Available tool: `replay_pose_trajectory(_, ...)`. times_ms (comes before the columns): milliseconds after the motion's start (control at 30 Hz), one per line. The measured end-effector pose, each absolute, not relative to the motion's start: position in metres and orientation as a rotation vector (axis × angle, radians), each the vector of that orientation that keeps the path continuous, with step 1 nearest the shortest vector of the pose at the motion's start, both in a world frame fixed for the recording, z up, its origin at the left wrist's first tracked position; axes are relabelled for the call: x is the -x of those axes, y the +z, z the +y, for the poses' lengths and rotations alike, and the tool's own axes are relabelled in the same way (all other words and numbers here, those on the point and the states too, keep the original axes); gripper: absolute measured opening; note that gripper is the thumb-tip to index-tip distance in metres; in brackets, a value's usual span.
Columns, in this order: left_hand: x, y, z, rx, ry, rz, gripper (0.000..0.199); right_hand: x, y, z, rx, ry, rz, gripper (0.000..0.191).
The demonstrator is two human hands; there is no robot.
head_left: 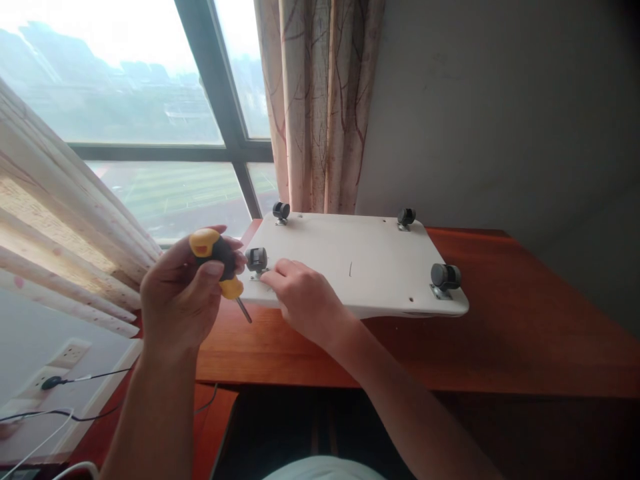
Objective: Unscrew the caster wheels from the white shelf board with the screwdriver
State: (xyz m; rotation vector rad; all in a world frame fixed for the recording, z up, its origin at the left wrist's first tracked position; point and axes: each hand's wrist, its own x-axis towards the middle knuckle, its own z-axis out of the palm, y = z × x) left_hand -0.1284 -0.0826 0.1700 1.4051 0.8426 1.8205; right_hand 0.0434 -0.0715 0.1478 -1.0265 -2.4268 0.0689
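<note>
My left hand (183,293) is closed round a yellow and black screwdriver (215,257), its metal tip pointing down to the right, apart from the board. A white board (340,257) lies on the table with casters on its upper face. At its near left corner is a caster (257,259) on a metal plate. My right hand (305,290) is beside that plate, its fingers pinched together; whatever they hold is hidden or too small to name. Other casters stand at the far left (281,212), far right (407,217) and near right (445,277) corners.
The board rests on a reddish-brown wooden table (530,320). A window (160,180) with patterned curtains (320,100) is behind and to the left. Wall sockets with a black plug (51,383) and cables are at lower left. A dark chair (295,420) is below the table edge.
</note>
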Motion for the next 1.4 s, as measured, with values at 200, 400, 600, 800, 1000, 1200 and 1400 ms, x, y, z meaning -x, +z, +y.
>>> replay_pose_trajectory(200, 0.13, 0.176, -0.089, -1.388, 1.832, 0.881, 0.04, -0.109, 0.125, -0.116, 0.92, 0.546, -2.06, 0.024)
replay_pose_trajectory(400, 0.136, 0.172, -0.096, -1.382, 1.84, 0.916, 0.038, -0.156, 0.052, -0.158, 1.096, 0.58, -1.92, 0.023)
replay_pose_trajectory(600, 0.135, 0.165, -0.101, -1.4, 1.819, 0.928, 0.037, -0.155, 0.001, -0.17, 1.23, 0.356, -1.967, 0.026)
replay_pose_trajectory(800, 0.131, 0.168, -0.1, -1.371, 1.822, 0.934, 0.034, -0.151, 0.002, -0.171, 1.247, 0.28, -1.949, 0.032)
replay_pose_trajectory(1000, 0.118, 0.182, -0.096, -1.413, 1.87, 0.855, 0.029, -0.189, 0.012, -0.176, 1.394, 0.201, -1.667, 0.025)
replay_pose_trajectory(1200, 0.094, 0.201, -0.068, -1.49, 1.898, 0.688, 0.027, -0.257, 0.004, -0.167, 1.619, 0.342, -0.919, 0.044)
replay_pose_trajectory(1400, 0.076, 0.209, -0.026, -1.496, 1.918, 0.657, 0.029, -0.266, -0.001, -0.164, 1.757, 0.444, -1.127, 0.044)
